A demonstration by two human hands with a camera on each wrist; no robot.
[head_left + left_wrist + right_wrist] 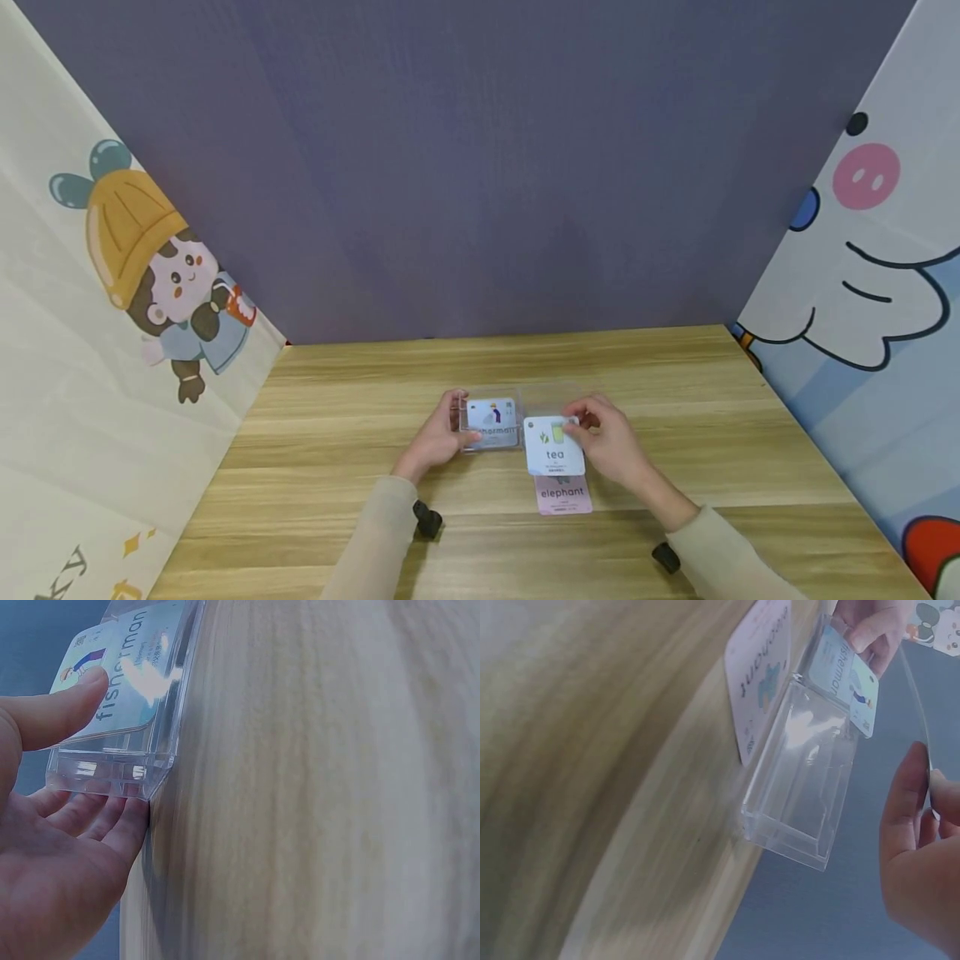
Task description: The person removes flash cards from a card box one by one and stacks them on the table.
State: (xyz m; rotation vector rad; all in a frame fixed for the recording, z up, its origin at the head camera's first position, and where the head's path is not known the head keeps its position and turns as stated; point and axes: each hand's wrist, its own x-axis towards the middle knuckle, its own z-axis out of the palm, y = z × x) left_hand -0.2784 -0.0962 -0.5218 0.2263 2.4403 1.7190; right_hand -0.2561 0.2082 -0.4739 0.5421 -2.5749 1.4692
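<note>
Case (101,771) clasped by left grip (440,435) contains fisherman card (492,418); right grip (613,443) pinches tea card (553,458).

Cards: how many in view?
3: the fisherman card in the clear box, the tea card in the right hand, the elephant card on the table. More may be hidden under the fisherman card.

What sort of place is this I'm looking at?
Probably a small screened-off work booth, though the wider room isn't shown: a wood-grain tabletop is backed by a plain grey-blue panel and flanked by cartoon-printed side sheets.
</note>
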